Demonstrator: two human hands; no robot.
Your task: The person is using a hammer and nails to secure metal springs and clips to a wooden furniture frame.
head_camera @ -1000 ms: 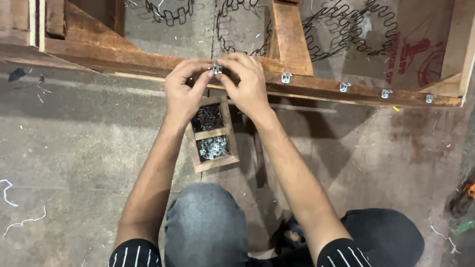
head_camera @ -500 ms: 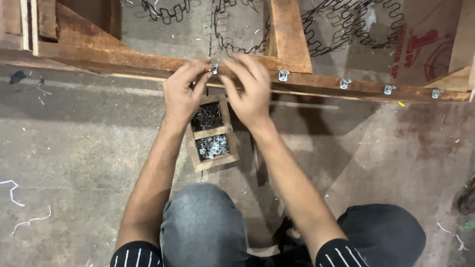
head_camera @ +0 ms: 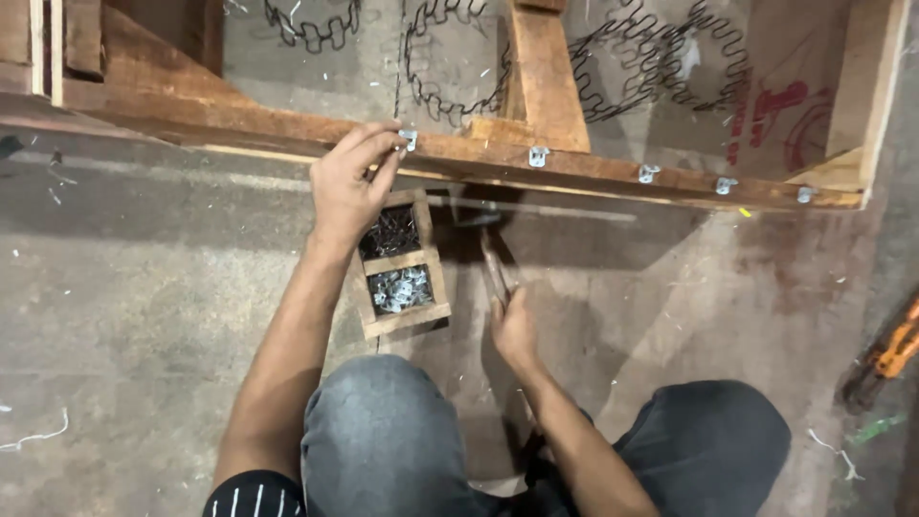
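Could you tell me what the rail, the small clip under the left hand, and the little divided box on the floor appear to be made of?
The rail looks like rough, unfinished wood: brown, with visible grain. The clip that the left hand pinches on it appears to be bright, silvery metal, glinting like its neighbours along the rail. The box seems to be bare wood slats, holding dark nails and shiny clips.

Brown cardboard sheet [head_camera: 780, 105] with red print, upper right behind frame.

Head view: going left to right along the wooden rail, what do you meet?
Left hand pinching a metal clip on the rail → second clip → third clip → fourth clip → fifth clip near the rail's right end.
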